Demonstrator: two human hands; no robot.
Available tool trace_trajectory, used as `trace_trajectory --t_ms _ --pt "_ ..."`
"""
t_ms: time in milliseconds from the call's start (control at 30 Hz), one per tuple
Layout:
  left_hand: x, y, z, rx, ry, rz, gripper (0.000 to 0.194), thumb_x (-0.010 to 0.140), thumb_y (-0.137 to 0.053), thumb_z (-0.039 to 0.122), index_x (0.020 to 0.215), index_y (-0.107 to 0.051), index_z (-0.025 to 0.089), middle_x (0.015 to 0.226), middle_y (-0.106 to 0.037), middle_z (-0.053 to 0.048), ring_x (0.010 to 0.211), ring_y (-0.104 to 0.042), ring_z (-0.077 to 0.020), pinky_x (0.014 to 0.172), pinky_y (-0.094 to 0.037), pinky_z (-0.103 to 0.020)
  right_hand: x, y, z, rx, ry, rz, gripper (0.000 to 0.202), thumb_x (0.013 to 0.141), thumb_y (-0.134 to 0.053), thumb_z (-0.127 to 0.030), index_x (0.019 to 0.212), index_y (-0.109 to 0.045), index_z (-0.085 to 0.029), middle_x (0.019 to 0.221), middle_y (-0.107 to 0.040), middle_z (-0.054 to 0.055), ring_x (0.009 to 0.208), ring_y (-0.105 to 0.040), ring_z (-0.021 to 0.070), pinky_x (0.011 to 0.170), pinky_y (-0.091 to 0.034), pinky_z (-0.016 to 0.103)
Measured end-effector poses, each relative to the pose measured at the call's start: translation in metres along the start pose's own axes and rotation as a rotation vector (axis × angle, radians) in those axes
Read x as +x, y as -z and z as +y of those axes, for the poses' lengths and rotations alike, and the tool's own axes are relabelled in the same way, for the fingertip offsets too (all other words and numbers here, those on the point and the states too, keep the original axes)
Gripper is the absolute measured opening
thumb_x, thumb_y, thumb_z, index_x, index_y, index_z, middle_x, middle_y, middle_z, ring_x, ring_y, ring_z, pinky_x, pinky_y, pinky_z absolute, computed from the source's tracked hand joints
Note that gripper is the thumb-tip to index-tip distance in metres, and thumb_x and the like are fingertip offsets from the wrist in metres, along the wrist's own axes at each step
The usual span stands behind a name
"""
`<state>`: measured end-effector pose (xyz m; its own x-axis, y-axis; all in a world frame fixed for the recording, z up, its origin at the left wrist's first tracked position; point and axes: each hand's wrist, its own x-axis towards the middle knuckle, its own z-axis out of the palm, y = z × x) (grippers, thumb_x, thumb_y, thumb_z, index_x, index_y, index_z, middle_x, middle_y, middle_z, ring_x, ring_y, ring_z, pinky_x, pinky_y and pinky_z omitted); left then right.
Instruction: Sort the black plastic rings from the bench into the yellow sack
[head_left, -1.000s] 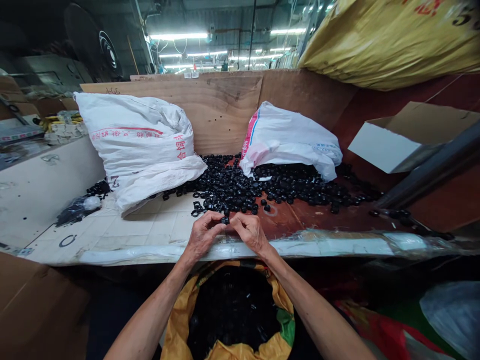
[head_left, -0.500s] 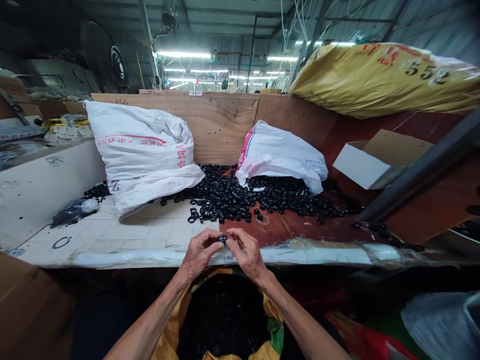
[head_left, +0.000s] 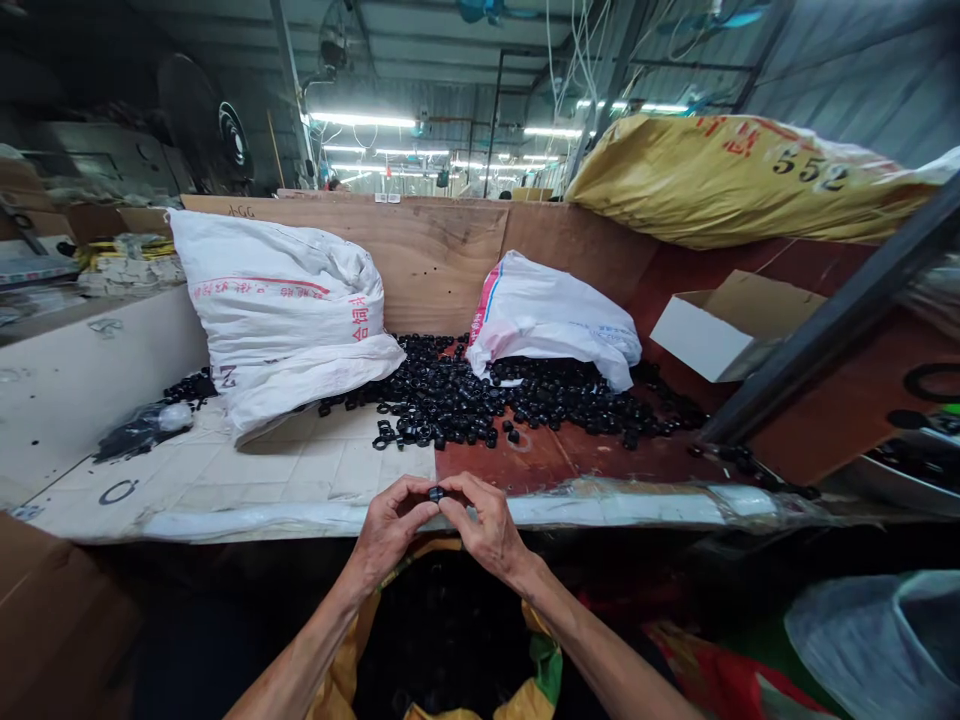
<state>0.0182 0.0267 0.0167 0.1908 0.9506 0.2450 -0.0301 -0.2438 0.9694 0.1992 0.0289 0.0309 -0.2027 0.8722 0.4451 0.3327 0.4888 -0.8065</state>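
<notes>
Between the fingertips of both hands is a small black ring-like part [head_left: 436, 494], partly covered by the fingers. My left hand [head_left: 388, 525] pinches it from the left, thumb and forefinger closed. My right hand [head_left: 486, 522] grips it from the right in the same way. Both hands are just above the table's front edge. Beyond them lies a heap of small black ring-like parts [head_left: 450, 400], some loose near its front. Below my hands, an open yellow sack [head_left: 351, 660] holds a dark mass whose pieces are hard to make out.
A large white sack [head_left: 292, 310] stands on the left of the table, a smaller white sack [head_left: 559, 315] on the right. A slanted metal post [head_left: 817, 330] crosses in front of a white carton [head_left: 701, 335]. A yellow sack [head_left: 750, 185] rests above the back panel.
Both hands, still holding the small black part, have drawn slightly lower and closer together around it. The camera view has tilted up a little and shifted right.
</notes>
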Motion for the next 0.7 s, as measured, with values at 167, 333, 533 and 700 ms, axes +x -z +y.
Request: trace_trajectory --t_ms 167,333,533,700 --pt "-0.003 -0.001 0.005 0.063 -0.032 0.038 0.021 0.085 -0.073 0.034 0.099 -0.072 0.018 0.101 -0.07 -0.006 0.098 -0.065 -0.0212 0.093 -0.052 -0.034 -0.001 -0.002 -0.005 0.033 -0.092 0.009 0.021 0.093 -0.057 -0.035 0.084 -0.067 -0.018 0.068 -0.063 0.001 0.059 -0.056 0.0145 0.058 -0.044 0.025" --pt "-0.007 -0.002 0.005 0.017 -0.003 0.011 0.018 0.086 -0.073 0.031 0.097 -0.069 0.017 0.097 -0.071 -0.005 0.089 -0.068 -0.0193 0.083 -0.057 -0.032 -0.006 -0.005 -0.01 0.096 -0.087 0.0 0.018 0.092 -0.057 -0.034 0.09 -0.068 -0.02 0.07 -0.064 0.002 0.062 -0.059 0.0159 0.061 -0.046 0.027" --pt "-0.012 0.005 -0.006 0.583 -0.554 -0.03 0.026 0.096 -0.055 0.013 0.12 -0.062 0.021 0.111 -0.068 -0.009 0.1 -0.069 -0.0193 0.086 -0.059 -0.034 -0.014 -0.022 -0.017 0.58 -0.563 0.055 0.037 0.085 -0.066 -0.051 0.07 -0.056 -0.019 0.05 -0.049 -0.006 0.04 -0.043 0.0088 0.048 -0.04 0.024" --pt "-0.014 0.019 -0.001 0.866 -0.898 -0.262 0.037 0.097 -0.049 0.009 0.134 -0.053 0.013 0.116 -0.07 -0.018 0.107 -0.069 -0.0254 0.087 -0.061 -0.038 -0.019 -0.026 -0.02 0.874 -0.896 0.045 0.03 0.075 -0.076 -0.038 0.07 -0.055 -0.018 0.054 -0.047 -0.007 0.042 -0.038 0.0063 0.044 -0.039 0.021"
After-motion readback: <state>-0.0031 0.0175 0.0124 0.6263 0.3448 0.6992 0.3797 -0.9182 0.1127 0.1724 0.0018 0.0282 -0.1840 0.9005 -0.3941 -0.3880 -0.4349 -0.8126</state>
